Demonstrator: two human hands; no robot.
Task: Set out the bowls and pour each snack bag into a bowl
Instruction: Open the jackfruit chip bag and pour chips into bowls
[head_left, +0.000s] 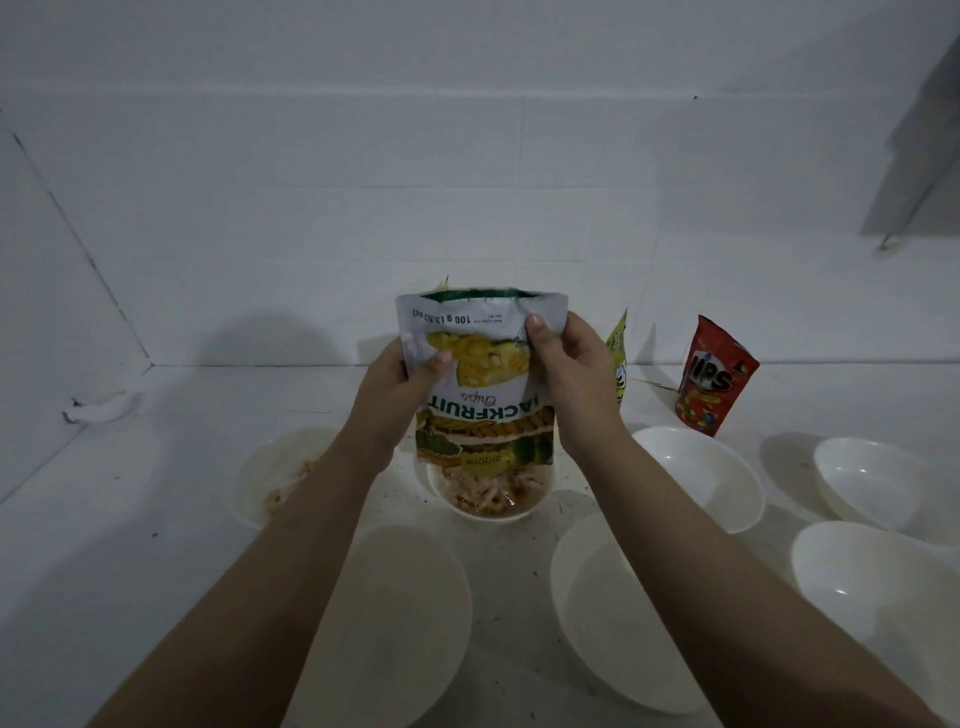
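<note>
Gripping an upside-down jackfruit chips bag (480, 374) by both side edges, you hold it mouth-down over a white bowl (491, 499) where pale snack pieces already lie. Your left hand (400, 395) pinches the bag's left edge, thumb across the printed front and fingers curled out of sight behind it. Your right hand (569, 364) pinches the right edge higher up, thumb flat near the bag's upturned base. Beyond your right fingers a yellow-green bag (618, 353) stands half hidden, and farther right a red snack bag (714, 376) stands upright against the white tiled wall (363, 156). Left of your left wrist sits another bowl (260, 483) holding some snack. Two bowls (410, 618) (618, 608) lie below your forearms; three more (701, 473) (867, 478) (878, 587) sit right of your right arm, all on the white counter (130, 545).
</note>
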